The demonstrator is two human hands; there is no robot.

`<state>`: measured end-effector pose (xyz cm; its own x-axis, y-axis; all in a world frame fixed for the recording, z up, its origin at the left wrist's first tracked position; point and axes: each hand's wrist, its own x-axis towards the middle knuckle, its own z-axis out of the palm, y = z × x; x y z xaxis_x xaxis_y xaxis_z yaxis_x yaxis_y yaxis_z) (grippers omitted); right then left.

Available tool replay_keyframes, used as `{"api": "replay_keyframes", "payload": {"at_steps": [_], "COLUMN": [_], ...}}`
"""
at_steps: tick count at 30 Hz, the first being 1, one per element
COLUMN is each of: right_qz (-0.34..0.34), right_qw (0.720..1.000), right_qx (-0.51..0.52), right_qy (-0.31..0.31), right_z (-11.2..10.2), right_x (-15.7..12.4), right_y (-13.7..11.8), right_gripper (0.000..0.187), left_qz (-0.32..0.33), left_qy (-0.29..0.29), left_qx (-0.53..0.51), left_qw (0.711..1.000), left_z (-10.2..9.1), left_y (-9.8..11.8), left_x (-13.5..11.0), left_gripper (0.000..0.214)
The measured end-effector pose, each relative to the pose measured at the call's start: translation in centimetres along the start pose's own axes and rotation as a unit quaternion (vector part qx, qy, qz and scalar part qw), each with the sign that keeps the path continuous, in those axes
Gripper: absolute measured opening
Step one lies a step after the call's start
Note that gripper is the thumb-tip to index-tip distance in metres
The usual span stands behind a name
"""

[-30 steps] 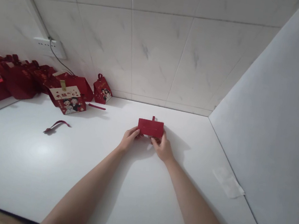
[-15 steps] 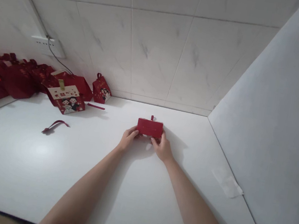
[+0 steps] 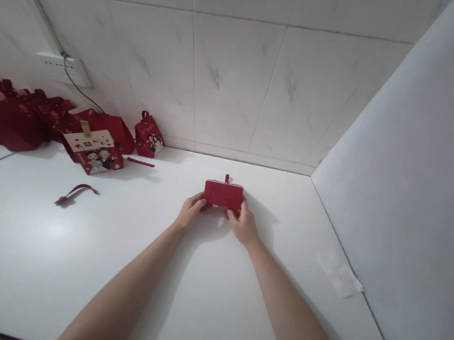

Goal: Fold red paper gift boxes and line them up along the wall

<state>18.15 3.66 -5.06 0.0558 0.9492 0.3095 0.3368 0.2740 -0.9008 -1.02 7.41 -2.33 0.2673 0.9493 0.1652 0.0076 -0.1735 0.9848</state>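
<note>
A small flat red card box [image 3: 223, 193] with a little tab on its top edge stands on the white table [image 3: 49, 246], near the tiled back wall. My left hand [image 3: 189, 212] pinches its lower left corner. My right hand [image 3: 242, 223] pinches its lower right corner. The fingers of both hands are closed on the box's bottom edge.
Several folded red gift boxes [image 3: 94, 142] with cartoon pictures are heaped at the far left, one small one [image 3: 149, 135] standing apart. A loose red ribbon [image 3: 75, 193] and a red strip [image 3: 140, 162] lie nearby. A white paper scrap [image 3: 339, 274] lies beside the grey right wall [image 3: 420, 193].
The view has shifted a little; the box and both hands sit slightly further left in the picture. Both hands keep their grip on the box.
</note>
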Motion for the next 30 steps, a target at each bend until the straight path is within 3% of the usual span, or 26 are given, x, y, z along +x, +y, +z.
{"api": "replay_keyframes", "payload": {"at_steps": [30], "right_qz": [0.004], "right_qw": [1.0], "right_qx": [0.009], "right_qy": [0.003], "right_z": [0.08], "right_x": [0.09], "right_y": [-0.01], "right_gripper": [0.063], "left_qz": [0.001], "left_qy": [-0.004], "left_qx": [0.034], "left_qw": [0.999], "left_z": [0.17], "left_y": [0.24], "left_x": [-0.11], "left_gripper": [0.027]}}
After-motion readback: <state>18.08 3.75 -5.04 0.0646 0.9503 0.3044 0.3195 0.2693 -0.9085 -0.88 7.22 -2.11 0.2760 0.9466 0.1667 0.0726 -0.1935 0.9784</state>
